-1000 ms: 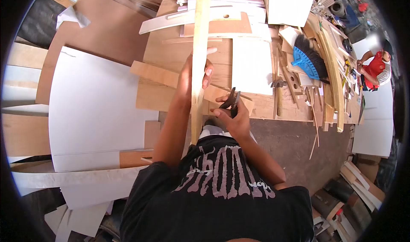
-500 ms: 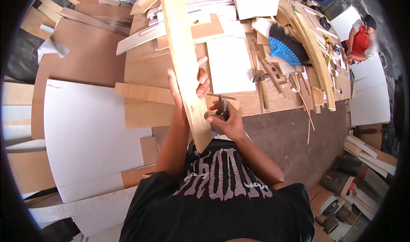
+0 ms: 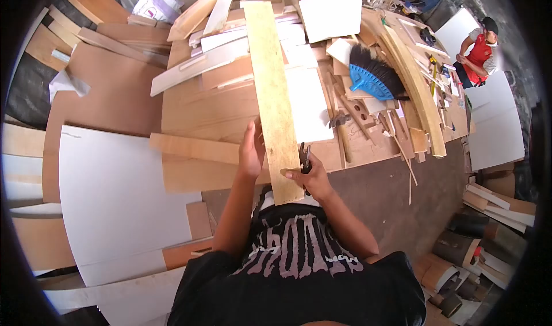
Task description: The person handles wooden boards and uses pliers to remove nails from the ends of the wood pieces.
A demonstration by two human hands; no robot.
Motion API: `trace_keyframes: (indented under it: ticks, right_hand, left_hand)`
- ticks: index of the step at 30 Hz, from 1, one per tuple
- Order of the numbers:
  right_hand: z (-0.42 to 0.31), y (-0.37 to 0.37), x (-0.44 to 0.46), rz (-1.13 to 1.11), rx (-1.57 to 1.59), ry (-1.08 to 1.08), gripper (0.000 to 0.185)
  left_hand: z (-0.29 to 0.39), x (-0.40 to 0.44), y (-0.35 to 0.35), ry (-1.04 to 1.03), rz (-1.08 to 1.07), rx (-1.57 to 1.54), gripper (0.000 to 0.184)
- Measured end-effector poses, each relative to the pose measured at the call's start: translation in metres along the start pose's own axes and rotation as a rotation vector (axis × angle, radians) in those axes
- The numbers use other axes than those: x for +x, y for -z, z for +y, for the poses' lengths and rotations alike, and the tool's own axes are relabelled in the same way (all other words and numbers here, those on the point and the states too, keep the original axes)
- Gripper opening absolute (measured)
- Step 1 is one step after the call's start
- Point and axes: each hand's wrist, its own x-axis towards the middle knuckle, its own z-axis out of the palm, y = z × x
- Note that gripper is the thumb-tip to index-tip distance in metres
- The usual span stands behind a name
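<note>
A long, pale wooden board (image 3: 272,96) extends away from my body over the workbench, its broad face up. My left hand (image 3: 252,153) is at its left edge, thumb raised and the other fingers partly hidden behind the wood. At the near end, my right hand (image 3: 312,179) grips the board with the thumb across its face. That same hand also holds a dark metal tool, seemingly pliers (image 3: 305,158), against the right edge. A white panel (image 3: 313,104) lies on the bench beyond the board.
Wood strips and offcuts cover the workbench (image 3: 201,110). A blue broom head (image 3: 371,81) and a hammer (image 3: 343,131) lie to the right. Large white sheet (image 3: 123,199) stands at left. Another person (image 3: 478,56) in red is at the far right.
The board has turned its broad face up, and its far end now shows. My right thumb has moved onto its near end. My left fingers no longer wrap over its right edge.
</note>
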Motion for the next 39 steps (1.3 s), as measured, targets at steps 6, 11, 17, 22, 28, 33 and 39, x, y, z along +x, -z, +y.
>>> trace_keyframes:
  ticks: [6, 11, 17, 22, 28, 33, 39]
  right_hand:
    - [0.006, 0.043, 0.019, 0.105, -0.117, 0.187, 0.051]
    - [-0.001, 0.075, 0.041, 0.073, -0.072, 0.111, 0.044]
    - [-0.024, 0.122, 0.068, 0.153, -0.348, 0.086, 0.045]
    - [-0.04, 0.147, 0.071, 0.123, -0.105, -0.054, 0.045]
    - [-0.044, 0.172, 0.078, 0.15, -0.006, -0.014, 0.04]
    - [-0.06, 0.183, 0.073, 0.362, 0.085, 0.047, 0.037]
    - [-0.091, 0.214, 0.102, 0.675, 0.1, 0.134, 0.03]
  left_hand:
    - [-0.046, -0.024, 0.013, 0.156, 0.134, 0.396, 0.054]
    - [-0.07, -0.01, -0.019, 0.18, 0.203, 0.369, 0.041]
    - [-0.069, 0.051, -0.054, 0.151, 0.289, 0.393, 0.046]
    - [-0.083, 0.099, -0.064, 0.133, 0.306, 0.441, 0.05]
    - [-0.092, 0.128, -0.096, 0.027, 0.184, 0.427, 0.051]
    - [-0.106, 0.178, -0.133, -0.032, -0.059, 0.6, 0.053]
    - [-0.154, 0.22, -0.175, 0.199, -0.127, 0.473, 0.054]
